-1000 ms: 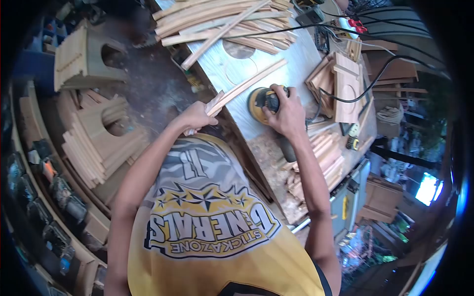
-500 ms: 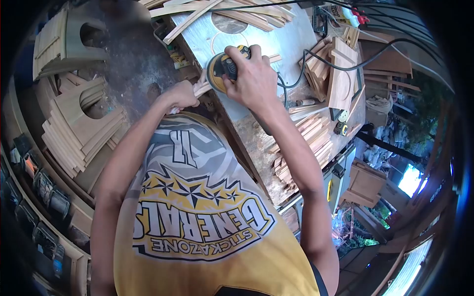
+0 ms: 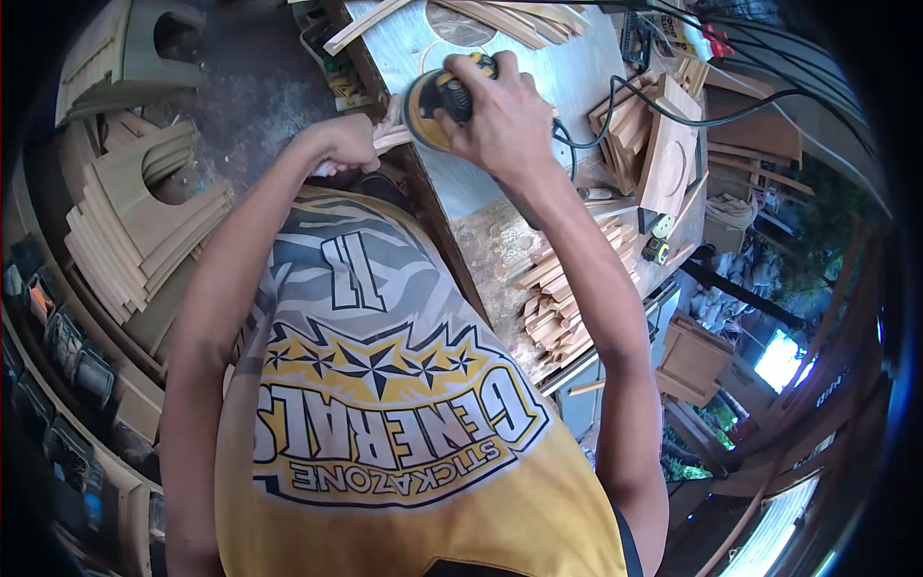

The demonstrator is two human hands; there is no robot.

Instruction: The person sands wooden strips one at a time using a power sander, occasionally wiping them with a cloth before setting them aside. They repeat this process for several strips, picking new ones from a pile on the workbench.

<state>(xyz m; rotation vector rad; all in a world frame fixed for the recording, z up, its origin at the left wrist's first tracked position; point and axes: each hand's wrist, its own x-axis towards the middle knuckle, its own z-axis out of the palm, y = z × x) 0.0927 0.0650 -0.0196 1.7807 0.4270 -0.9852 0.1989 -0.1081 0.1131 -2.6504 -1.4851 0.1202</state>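
Observation:
My right hand [image 3: 505,115] is wrapped over the top of a yellow and black orbital sander [image 3: 430,111]. Its pad sits at the left edge of the pale workbench top [image 3: 567,82]. Just left of the sander, my left hand [image 3: 344,144] is closed round a narrow wooden strip [image 3: 390,137]. The strip's far end meets the sander's pad, and the pad hides that end. A dark cord [image 3: 615,106] runs from the sander to the right.
Thin wooden strips [image 3: 524,24] lie at the bench's far end. More cut strips [image 3: 558,308] are piled nearer, with a tape measure [image 3: 656,250] to their right. Wood panels [image 3: 670,144] lean beyond the cord. Curved boards [image 3: 144,212] are stacked at the left.
The view has shifted slightly, so the bench and piles sit differently in it. My left hand has moved a little left; the right still grips the sander against the strip.

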